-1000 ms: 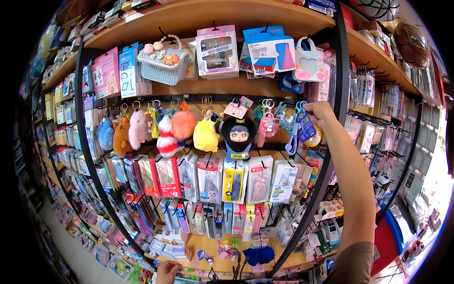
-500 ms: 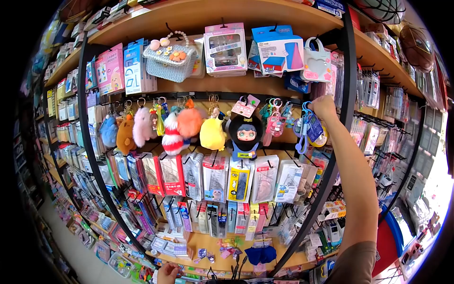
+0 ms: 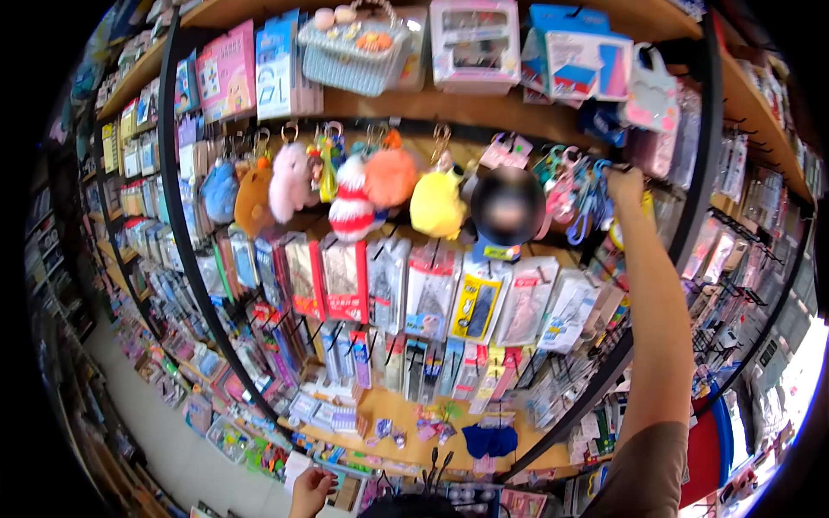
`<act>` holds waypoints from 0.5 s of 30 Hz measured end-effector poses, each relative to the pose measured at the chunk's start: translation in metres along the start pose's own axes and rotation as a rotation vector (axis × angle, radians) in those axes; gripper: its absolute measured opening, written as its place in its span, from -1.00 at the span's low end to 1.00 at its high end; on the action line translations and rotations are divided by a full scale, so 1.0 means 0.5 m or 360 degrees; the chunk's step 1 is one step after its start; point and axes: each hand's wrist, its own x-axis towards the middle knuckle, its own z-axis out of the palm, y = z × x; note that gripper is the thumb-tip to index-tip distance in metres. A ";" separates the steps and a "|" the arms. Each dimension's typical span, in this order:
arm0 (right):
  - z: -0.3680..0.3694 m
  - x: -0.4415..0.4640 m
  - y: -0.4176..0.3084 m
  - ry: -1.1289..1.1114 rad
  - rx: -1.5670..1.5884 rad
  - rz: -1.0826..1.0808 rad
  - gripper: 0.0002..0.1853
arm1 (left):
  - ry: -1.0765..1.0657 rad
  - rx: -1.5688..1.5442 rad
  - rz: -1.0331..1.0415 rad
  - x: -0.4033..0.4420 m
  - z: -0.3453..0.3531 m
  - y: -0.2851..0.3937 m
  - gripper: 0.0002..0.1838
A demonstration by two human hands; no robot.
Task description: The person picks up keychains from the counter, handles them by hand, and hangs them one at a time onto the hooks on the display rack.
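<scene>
My right hand [image 3: 625, 183] is raised at the right end of the keychain row, its fingers closed at the top of a blue keychain [image 3: 594, 207]. What exactly the fingers pinch is blurred. Beside it hang pink keychains [image 3: 561, 197], then a dark-haired doll [image 3: 508, 207], a yellow plush [image 3: 438, 205], an orange pompom [image 3: 390, 178] and a red-and-white striped plush [image 3: 351, 203]. Low in the view, my left hand [image 3: 313, 492] has its fingers curled and apart, with nothing seen in it.
Boxed sets [image 3: 476, 43] and a light-blue knitted bag [image 3: 357, 59] hang above. Packaged goods [image 3: 480, 300] fill hooks below the keychains. A dark upright post [image 3: 698, 155] stands right of my right hand. A dark blue item [image 3: 490, 440] lies on the lower wooden shelf [image 3: 380, 404].
The view has tilted and shifted, so the shelves sit higher and the keychains farther right. My right hand stays at the blue keychain, which now hangs closer to the pink ones.
</scene>
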 end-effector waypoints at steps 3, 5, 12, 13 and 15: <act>0.037 0.000 0.021 0.0237 -0.0449 -0.0314 -0.70 | 0.0025 -0.0082 -0.0069 -0.015 -0.013 -0.014 -0.92; 0.040 0.010 0.033 0.0139 -0.0702 -0.0553 -0.61 | 0.0090 -0.0096 -0.0161 -0.023 -0.018 -0.021 -0.93; -0.076 -0.154 -0.082 -0.0306 0.0027 -0.0328 -0.52 | -0.0479 0.0747 -0.0897 -0.083 -0.126 -0.476 -0.60; -0.084 -0.197 -0.089 -0.0120 0.0064 -0.0370 -0.51 | -0.0709 0.0803 -0.1050 -0.094 -0.122 -0.496 -0.60; -0.114 -0.293 -0.104 -0.0071 0.0289 -0.0363 -0.49 | -0.1002 0.0804 -0.1177 -0.097 -0.121 -0.522 -0.61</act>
